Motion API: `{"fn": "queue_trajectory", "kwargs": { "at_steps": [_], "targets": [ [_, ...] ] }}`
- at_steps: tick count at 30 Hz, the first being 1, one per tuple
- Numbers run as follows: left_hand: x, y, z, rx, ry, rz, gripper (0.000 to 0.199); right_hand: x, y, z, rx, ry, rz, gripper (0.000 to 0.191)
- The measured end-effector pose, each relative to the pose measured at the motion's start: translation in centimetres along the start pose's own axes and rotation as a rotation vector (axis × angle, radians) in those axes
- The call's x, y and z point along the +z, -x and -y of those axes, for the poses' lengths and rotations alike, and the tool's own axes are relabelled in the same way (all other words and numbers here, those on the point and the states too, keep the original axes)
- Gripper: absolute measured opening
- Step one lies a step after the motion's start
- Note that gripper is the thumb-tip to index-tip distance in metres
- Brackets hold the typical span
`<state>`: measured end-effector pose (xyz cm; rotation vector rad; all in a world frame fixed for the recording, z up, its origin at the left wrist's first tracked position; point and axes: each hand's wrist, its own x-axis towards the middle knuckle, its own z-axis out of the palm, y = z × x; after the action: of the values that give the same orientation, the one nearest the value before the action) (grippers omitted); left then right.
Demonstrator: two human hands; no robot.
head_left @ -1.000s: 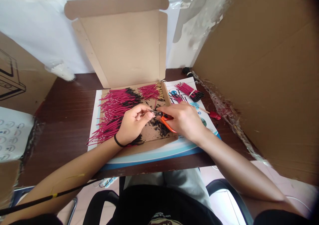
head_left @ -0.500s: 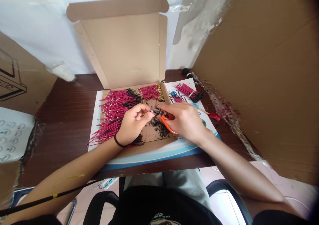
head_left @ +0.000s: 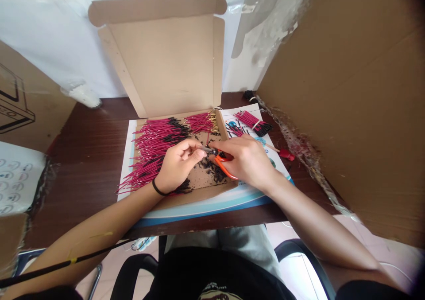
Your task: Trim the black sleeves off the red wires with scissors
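My right hand [head_left: 247,160] is closed around a pair of scissors with orange handles [head_left: 225,168], blades pointing left. The blades reach the fingertips of my left hand [head_left: 181,162], which is closed in a pinch; what lies between its fingers is too small to make out. Both hands are over an open cardboard box [head_left: 202,182]. Red wires with black ends [head_left: 152,136] lie in rows on the box's left side, partly behind my left hand. Black scraps [head_left: 217,173] are scattered beneath the scissors. A smaller pile of red wires with gold tips [head_left: 199,122] lies at the back.
The box lid [head_left: 166,60] stands upright behind. To the right lie a banded bundle of red wires [head_left: 250,120], a red-headed tool [head_left: 286,154] and a black bundle [head_left: 249,97]. A large cardboard panel [head_left: 358,96] walls the right side. A plastic cup [head_left: 84,95] lies back left.
The view has shifted very slightly. Both hands hold nearly the same place, with the scissor blades still at my left fingertips.
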<state>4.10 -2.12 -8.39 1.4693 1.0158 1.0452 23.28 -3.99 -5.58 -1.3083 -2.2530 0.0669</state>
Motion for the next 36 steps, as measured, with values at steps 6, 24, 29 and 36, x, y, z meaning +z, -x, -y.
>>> {"fn": "queue_trajectory", "kwargs": {
  "at_steps": [6, 24, 29, 36],
  "targets": [
    [0.08, 0.00, -0.09, 0.001, 0.005, 0.004, 0.032, 0.16, 0.12, -0.29, 0.015, 0.059, 0.035, 0.017],
    [0.07, 0.04, -0.12, 0.048, -0.014, -0.006, 0.028, 0.00, 0.16, 0.10, -0.032, 0.070, 0.001, 0.020],
    [0.17, 0.02, -0.37, 0.022, -0.007, -0.008, 0.031, 0.04, 0.23, -0.18, -0.037, 0.167, 0.029, 0.017],
    [0.02, 0.08, 0.00, 0.053, -0.015, 0.019, 0.026, -0.11, 0.21, 0.02, 0.041, 0.056, -0.058, 0.021]
  ]
}}
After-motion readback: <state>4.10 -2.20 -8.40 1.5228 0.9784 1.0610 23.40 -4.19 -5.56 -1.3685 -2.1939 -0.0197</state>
